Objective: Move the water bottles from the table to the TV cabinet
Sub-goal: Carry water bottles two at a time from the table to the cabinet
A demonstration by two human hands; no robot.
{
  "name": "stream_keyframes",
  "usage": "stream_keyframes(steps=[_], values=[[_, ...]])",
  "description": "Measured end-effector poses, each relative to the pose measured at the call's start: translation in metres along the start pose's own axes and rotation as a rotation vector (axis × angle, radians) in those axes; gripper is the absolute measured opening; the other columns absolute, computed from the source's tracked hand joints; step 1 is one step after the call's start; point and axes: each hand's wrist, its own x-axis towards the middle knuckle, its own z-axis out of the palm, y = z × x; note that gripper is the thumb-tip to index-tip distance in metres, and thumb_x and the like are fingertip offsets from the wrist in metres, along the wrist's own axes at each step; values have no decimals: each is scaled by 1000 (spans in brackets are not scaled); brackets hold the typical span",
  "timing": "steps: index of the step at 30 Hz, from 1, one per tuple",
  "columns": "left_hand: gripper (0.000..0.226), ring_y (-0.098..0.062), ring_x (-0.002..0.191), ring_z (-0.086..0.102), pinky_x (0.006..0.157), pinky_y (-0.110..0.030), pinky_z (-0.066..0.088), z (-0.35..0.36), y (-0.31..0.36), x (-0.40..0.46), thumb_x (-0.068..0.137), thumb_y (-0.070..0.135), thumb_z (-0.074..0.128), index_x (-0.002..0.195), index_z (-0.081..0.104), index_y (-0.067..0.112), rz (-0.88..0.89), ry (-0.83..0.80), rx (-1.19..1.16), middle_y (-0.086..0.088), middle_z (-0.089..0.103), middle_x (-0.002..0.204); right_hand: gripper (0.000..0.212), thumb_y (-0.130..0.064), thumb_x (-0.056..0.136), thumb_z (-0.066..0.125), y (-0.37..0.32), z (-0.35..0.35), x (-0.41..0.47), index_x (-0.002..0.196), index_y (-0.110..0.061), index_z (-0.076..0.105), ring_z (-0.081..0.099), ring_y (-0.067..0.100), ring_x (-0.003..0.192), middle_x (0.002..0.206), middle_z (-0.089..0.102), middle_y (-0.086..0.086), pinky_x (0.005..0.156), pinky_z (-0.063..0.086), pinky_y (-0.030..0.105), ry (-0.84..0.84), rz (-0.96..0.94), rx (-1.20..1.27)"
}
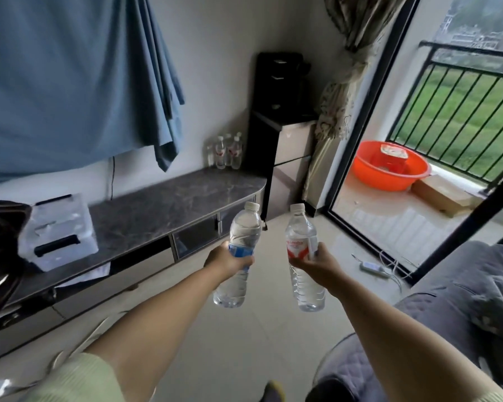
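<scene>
Pale green ribbed sleeves (79, 378), pushed up

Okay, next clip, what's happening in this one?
A person is carrying two water bottles across a room. The left hand grips a blue-labelled bottle around its middle, and the right hand grips a red-labelled bottle the same way; both are upright, held over the tiled floor. The dark-topped TV cabinet lies ahead to the left, with a cluster of bottles already standing at its far end.

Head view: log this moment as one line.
left hand: holds blue-label bottle | right hand: holds red-label bottle | both over floor | cabinet: bottles at far end
</scene>
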Motion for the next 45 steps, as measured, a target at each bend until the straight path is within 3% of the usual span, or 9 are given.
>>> stream_keyframes(steps=[5,10,13,16,18,25,31,38,45], values=[[44,-17,90,63,82,-31,50,7,29,79,65,42,79,100,59,24,1,-12,4,3,67,95,51,-35,73,81,-15,-9,83,109,-16,51,63,22,91,100,65,4,83,51,37,-33,-22,-12],[34,-18,90,64,81,-29,50,16,73,170,70,29,80,96,59,22,-15,20,-73,0,68,95,45,-26,75,80,-41,-24,186,112,-11,59,66,28,95,102,69,10,90,53,44,-119,-93,12],[32,-12,79,61,64,-21,44,18,101,218,72,25,80,92,55,24,-25,57,-121,9,62,83,50,-20,75,81,-55,-38,246,113,1,56,66,33,93,103,67,22,85,53,43,-154,-100,48],[41,-1,73,55,55,-16,37,22,119,260,70,28,80,103,56,21,-71,98,-155,11,60,84,56,-17,74,82,-65,-49,302,114,10,52,62,27,83,97,64,22,79,54,40,-177,-95,61],[45,-3,76,57,57,-18,39,23,122,279,69,32,80,105,57,22,-104,105,-135,9,63,88,55,-19,74,82,-68,-49,326,113,7,54,65,27,84,97,66,20,81,54,41,-181,-84,54],[47,-19,95,63,91,-36,51,20,127,376,64,40,81,100,53,28,-162,72,-83,3,64,100,55,-39,70,83,-84,-31,418,108,-11,54,67,22,90,98,69,7,85,55,41,-183,-58,-31],[52,-18,97,61,88,-33,49,-3,130,486,68,36,81,109,52,23,-166,7,-97,0,63,107,56,-40,66,84,-112,5,526,105,-17,52,65,15,86,95,67,0,77,54,32,-187,-17,-47],[59,-21,100,58,83,-29,44,-55,150,634,74,26,79,123,49,10,-199,-4,-126,-7,60,115,59,-38,66,85,-168,51,664,111,-18,52,67,15,86,98,68,0,80,55,33,-176,40,28],[49,-14,82,57,72,-24,41,-79,153,725,71,35,80,110,57,16,-254,55,-60,-2,63,100,61,-38,69,84,-191,82,765,115,-17,50,66,19,92,103,67,1,82,54,35,-183,86,-7]])
